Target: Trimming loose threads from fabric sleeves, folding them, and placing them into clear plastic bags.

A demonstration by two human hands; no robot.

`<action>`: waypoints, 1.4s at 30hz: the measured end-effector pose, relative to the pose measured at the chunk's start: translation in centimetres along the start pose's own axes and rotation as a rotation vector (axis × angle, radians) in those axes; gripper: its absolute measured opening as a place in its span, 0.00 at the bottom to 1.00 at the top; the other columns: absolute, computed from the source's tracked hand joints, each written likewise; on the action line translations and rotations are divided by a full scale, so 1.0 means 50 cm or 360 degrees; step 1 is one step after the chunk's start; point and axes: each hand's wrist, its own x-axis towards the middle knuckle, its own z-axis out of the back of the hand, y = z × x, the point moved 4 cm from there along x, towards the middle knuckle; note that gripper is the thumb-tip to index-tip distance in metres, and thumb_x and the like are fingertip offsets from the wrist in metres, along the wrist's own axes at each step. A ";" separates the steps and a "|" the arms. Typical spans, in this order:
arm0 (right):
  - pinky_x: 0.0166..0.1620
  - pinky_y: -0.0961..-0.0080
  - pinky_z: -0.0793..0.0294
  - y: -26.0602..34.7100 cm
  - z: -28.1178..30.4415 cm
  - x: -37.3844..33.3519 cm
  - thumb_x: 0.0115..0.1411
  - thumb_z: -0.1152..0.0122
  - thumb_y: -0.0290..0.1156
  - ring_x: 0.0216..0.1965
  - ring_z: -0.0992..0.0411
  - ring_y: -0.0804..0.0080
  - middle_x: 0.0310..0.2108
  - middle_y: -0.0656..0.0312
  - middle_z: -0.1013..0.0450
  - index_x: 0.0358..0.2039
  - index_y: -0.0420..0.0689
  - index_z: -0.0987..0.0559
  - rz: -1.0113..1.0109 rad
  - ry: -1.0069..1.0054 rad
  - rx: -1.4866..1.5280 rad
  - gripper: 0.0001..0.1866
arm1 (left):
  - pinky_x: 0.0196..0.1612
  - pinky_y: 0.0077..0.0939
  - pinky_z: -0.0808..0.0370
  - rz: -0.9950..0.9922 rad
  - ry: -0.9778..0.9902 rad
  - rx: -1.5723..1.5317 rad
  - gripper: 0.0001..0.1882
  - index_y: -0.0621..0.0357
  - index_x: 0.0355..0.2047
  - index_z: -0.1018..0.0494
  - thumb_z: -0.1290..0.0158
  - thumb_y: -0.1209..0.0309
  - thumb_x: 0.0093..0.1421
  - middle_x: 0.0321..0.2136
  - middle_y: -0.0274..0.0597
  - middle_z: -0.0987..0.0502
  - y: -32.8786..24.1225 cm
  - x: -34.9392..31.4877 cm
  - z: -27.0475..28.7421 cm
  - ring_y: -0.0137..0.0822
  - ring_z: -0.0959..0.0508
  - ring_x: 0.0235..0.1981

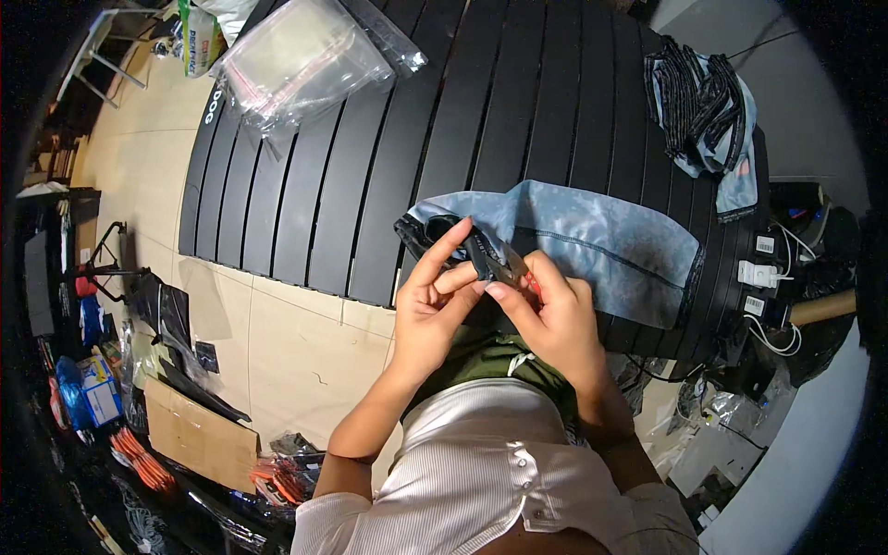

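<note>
A blue-grey mottled cloth sleeve (601,245) with a dark seam lies along the near edge of the black slatted table. Its left end, edged with a black band (479,252), is lifted between my hands. My left hand (433,301) pinches this band, with the index finger stretched up along it. Close against the same spot, my right hand (555,319) is closed around a small tool (533,285) with a red part, which looks like thread snips. My fingers cover most of that tool. Both thumbs nearly meet at the band.
Clear plastic bags (310,65) lie at the table's far left. A stack of similar black-edged cloth pieces (703,116) rests at the far right. White plugs and cables (763,275) sit by the right edge. A cardboard box (199,435) stands on the floor at left.
</note>
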 end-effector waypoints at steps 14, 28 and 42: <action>0.18 0.82 0.48 -0.003 0.014 -0.002 0.55 0.42 0.27 0.15 0.49 0.84 0.11 0.64 0.43 0.20 0.38 0.34 -0.0065 -0.0163 0.0013 0.12 | 0.46 0.15 0.33 -0.0123 -0.0039 0.0406 0.18 0.65 0.49 0.32 0.53 0.84 0.56 0.44 0.37 0.28 -0.004 -0.004 0.008 0.23 0.29 0.42; 0.18 0.86 0.45 -0.012 0.001 -0.016 0.51 0.36 0.29 0.15 0.46 0.88 0.12 0.69 0.42 0.22 0.40 0.34 -0.0056 -0.0112 0.0033 0.14 | 0.39 0.10 0.32 0.0095 -0.0271 -0.0318 0.11 0.63 0.39 0.31 0.49 0.83 0.54 0.31 0.34 0.27 0.004 0.000 0.019 0.20 0.28 0.33; 0.19 0.86 0.43 0.018 0.008 -0.030 0.50 0.35 0.28 0.16 0.44 0.87 0.13 0.67 0.39 0.23 0.39 0.34 -0.0086 -0.0088 -0.0049 0.14 | 0.37 0.15 0.28 0.0284 -0.0149 -0.0505 0.16 0.58 0.40 0.36 0.50 0.86 0.53 0.33 0.39 0.24 0.007 0.000 0.015 0.25 0.25 0.34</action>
